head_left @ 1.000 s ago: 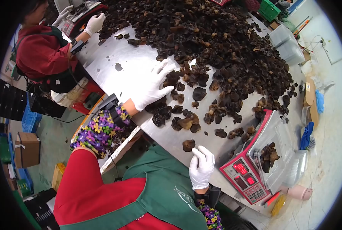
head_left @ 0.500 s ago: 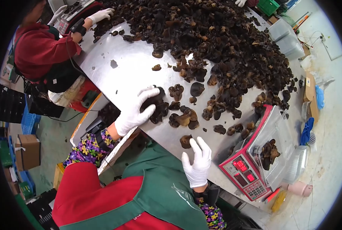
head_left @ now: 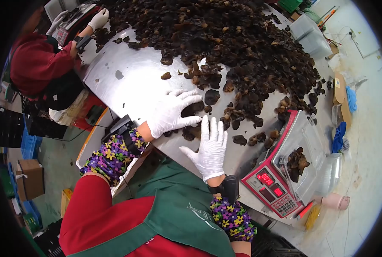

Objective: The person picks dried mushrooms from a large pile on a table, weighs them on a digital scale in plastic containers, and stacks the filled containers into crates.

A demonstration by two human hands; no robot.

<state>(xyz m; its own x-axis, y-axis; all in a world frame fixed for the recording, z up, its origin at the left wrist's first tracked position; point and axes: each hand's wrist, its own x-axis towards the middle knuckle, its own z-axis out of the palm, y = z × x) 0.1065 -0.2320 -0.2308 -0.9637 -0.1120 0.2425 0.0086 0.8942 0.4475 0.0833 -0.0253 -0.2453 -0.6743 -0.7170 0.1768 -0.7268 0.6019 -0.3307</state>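
Head view: a heap of dark, ruffled pieces (head_left: 242,51) covers the upper bench (head_left: 131,88); a red scale (head_left: 270,190) bearing a clear container (head_left: 283,165) sits lower right, a co-worker (head_left: 36,64) upper left. At centre, the left hand (head_left: 173,111), fingers spread, partly hides a dark piece (head_left: 192,109); its long axis and direction cannot be told. The right hand (head_left: 210,147), just beside, is open, fingers pointing up-frame.

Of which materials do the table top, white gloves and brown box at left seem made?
Table top: probably metal, smooth, shiny; bright glare shows.
White gloves: perhaps thin rubber, matte-looking, fitting closely with wrinkles.
Brown box: likely cardboard, matte, with flat plain sides.
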